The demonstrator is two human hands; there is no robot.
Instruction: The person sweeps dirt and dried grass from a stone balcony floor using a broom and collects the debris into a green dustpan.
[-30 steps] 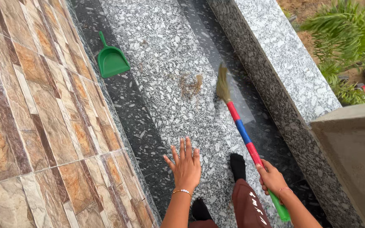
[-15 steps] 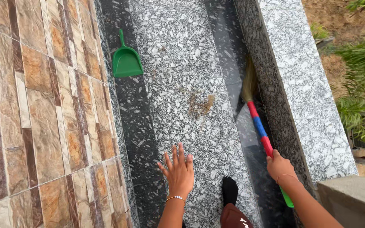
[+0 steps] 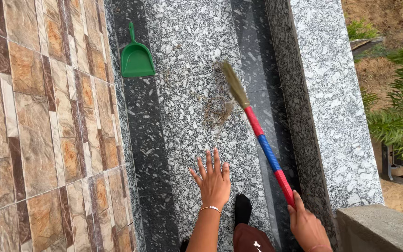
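My right hand (image 3: pixel 307 227) grips the lower end of a broom (image 3: pixel 262 142) with a red and blue banded handle. Its straw head (image 3: pixel 234 85) points up and away, lifted just past a small pile of brown debris (image 3: pixel 216 112) on the speckled granite floor (image 3: pixel 187 60). My left hand (image 3: pixel 213 179) hovers above the floor with fingers spread, holding nothing; a bead bracelet circles its wrist. A green dustpan (image 3: pixel 136 58) lies on the floor further ahead, close to the tiled wall. My foot in a black sock (image 3: pixel 242 208) shows between my arms.
A brown and tan tiled wall (image 3: pixel 38 130) runs along the left. A low granite-topped parapet (image 3: pixel 327 93) borders the walkway on the right, with green plants (image 3: pixel 397 116) and bare soil beyond it. A grey concrete block (image 3: pixel 378 228) sits at the lower right.
The broom head has swung left and lifted past the debris pile. My left hand stays spread. The view has shifted forward, bringing the dustpan and pile closer.
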